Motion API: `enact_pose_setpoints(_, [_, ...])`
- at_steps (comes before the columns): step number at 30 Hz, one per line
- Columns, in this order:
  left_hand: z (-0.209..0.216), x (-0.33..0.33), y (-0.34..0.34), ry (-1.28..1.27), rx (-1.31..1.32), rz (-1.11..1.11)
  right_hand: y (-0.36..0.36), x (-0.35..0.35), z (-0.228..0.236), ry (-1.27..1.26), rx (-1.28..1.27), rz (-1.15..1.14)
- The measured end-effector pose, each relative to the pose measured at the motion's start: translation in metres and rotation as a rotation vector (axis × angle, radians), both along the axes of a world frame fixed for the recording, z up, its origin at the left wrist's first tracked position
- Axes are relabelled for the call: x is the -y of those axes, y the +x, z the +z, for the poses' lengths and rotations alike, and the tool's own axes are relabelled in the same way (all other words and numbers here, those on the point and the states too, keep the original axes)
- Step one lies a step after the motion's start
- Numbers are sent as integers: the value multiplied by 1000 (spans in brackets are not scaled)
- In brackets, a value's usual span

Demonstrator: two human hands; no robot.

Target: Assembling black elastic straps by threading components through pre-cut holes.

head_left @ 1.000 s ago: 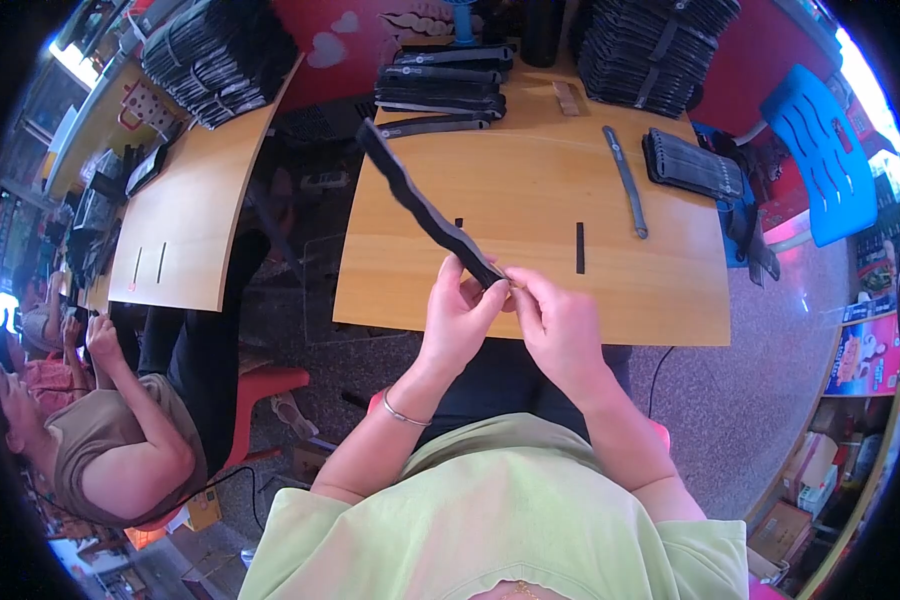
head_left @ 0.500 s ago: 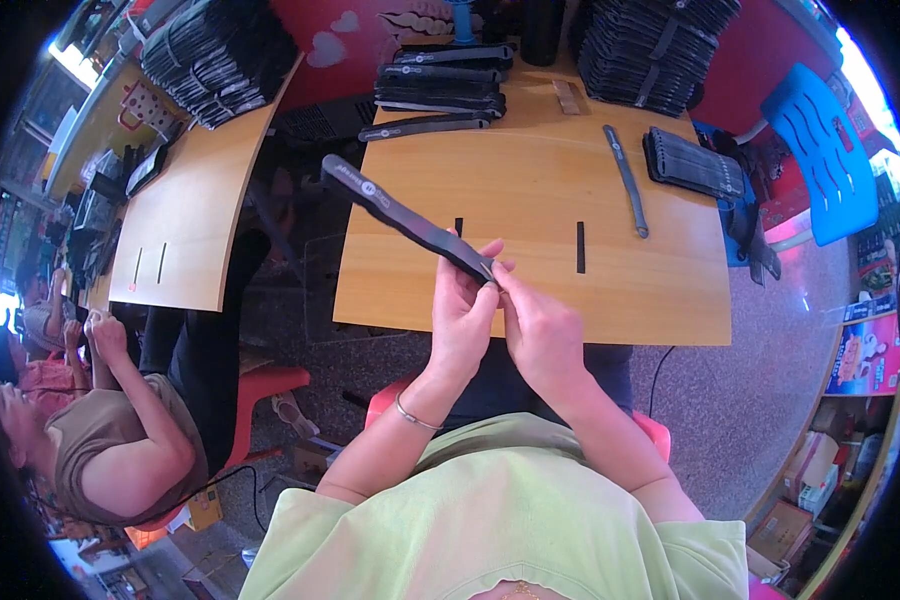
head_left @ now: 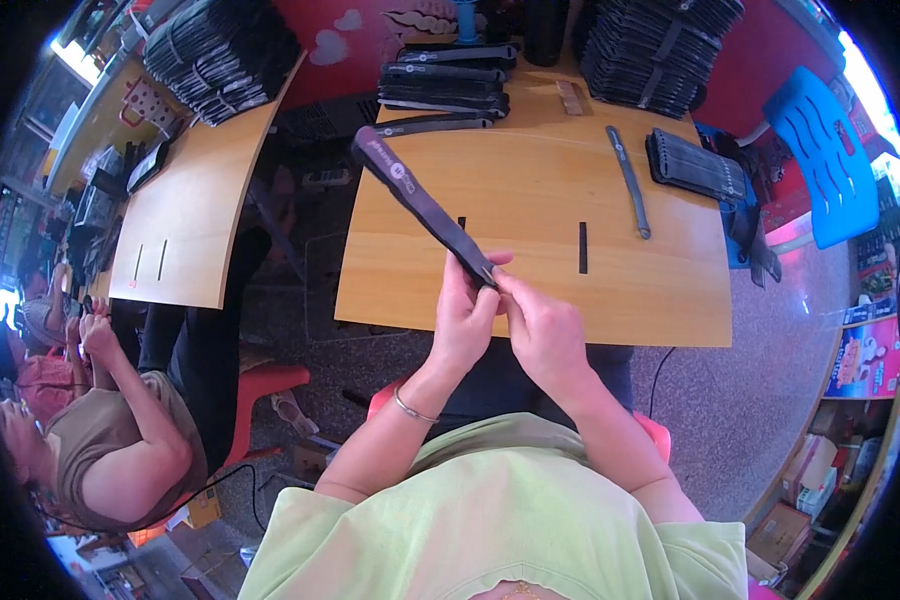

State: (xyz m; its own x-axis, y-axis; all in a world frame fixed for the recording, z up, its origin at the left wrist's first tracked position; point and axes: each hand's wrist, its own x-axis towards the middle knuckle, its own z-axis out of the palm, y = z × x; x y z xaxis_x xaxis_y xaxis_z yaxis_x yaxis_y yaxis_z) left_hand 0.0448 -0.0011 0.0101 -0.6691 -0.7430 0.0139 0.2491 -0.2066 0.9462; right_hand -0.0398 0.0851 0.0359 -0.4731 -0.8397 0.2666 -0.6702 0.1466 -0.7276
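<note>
A black strap (head_left: 416, 198) held over the bench (head_left: 660, 300)
On my feed, the left hand (head_left: 460, 322) and right hand (head_left: 547, 338) reach forward together, both pinching its near end; its long axis slants, far end pointing forward and left.

Dark straps (head_left: 445, 92) on wooden table (head_left: 540, 180)

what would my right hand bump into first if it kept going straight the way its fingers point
Most likely the near end of the dark strap, right at the right hand's fingers, then the left hand holding it; exact depth is hard to judge.
</note>
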Motion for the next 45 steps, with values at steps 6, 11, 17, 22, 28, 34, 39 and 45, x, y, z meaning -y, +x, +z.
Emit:
enact_pose_setpoints(6, [-1,7,5,-71,59,-60,-12,1,8,39,326,64])
enact_pose_setpoints(11, [0,7,2,-37,73,-90,-14,1,6,21,354,43])
enact_pose_setpoints(17, [1,3,-3,44,47,-19,-13,1,8,-3,235,27])
enact_pose_setpoints(22, [-4,1,-6,-19,43,-81,-14,-7,0,17,260,9])
enact_pose_setpoints(28, [-6,2,0,-27,53,20,-12,-1,-8,99,159,58])
enact_pose_setpoints(34, [-9,12,-8,-268,89,-95,-29,-9,6,57,211,71])
enact_pose_setpoints(39, [8,3,-8,-196,136,-147,-35,-12,1,42,188,72])
enact_pose_setpoints(45, [-5,5,-4,-138,146,-140,-23,-16,7,-35,149,9])
